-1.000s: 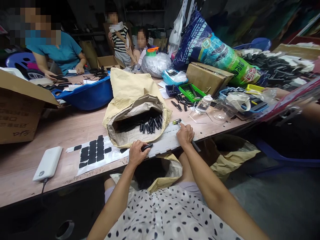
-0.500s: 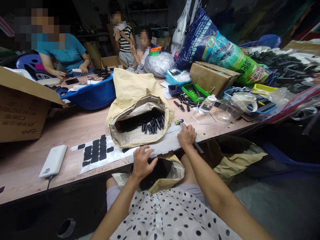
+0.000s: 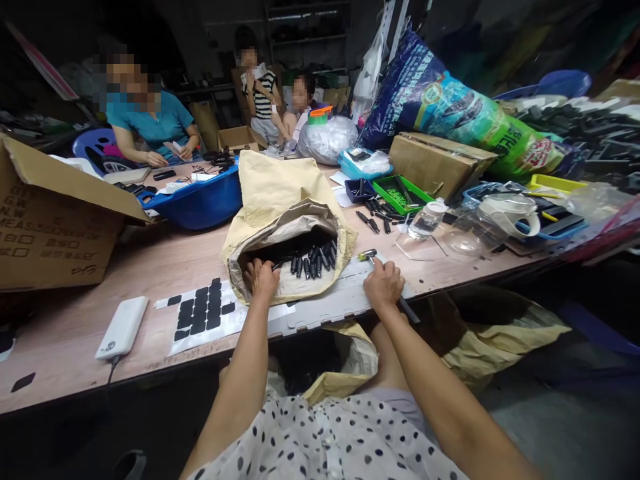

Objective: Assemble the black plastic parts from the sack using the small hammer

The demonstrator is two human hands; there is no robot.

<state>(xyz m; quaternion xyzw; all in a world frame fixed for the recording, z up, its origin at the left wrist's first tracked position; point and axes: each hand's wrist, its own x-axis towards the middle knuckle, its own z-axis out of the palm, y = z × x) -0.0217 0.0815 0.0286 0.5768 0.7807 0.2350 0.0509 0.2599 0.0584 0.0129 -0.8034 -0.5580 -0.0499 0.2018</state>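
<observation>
A tan paper sack point(image 3: 280, 193) lies on its side on the wooden table point(image 3: 165, 257), mouth toward me, with several small black cylindrical parts point(image 3: 313, 261) spilling inside it. My left hand point(image 3: 261, 277) reaches into the sack's mouth, fingers curled around a black part. My right hand point(image 3: 384, 283) rests on a grey-white strip point(image 3: 325, 300) at the table edge and is closed round the handle of a small hammer point(image 3: 369, 255), whose head lies just beyond my knuckles. A second sack point(image 3: 325, 353) stands open between my knees under the table.
A white sheet with black pads point(image 3: 203, 310) and a white power bank point(image 3: 123, 327) lie to the left. A cardboard box point(image 3: 55, 220), blue basin point(image 3: 200, 200), green tray point(image 3: 400, 193), plastic bottle point(image 3: 425, 220) and bags crowd the table. Other people sit at the far end.
My left hand let go of the black part it held at the table edge, opened, then moved forward into the sack's mouth. My right hand stayed on the hammer.
</observation>
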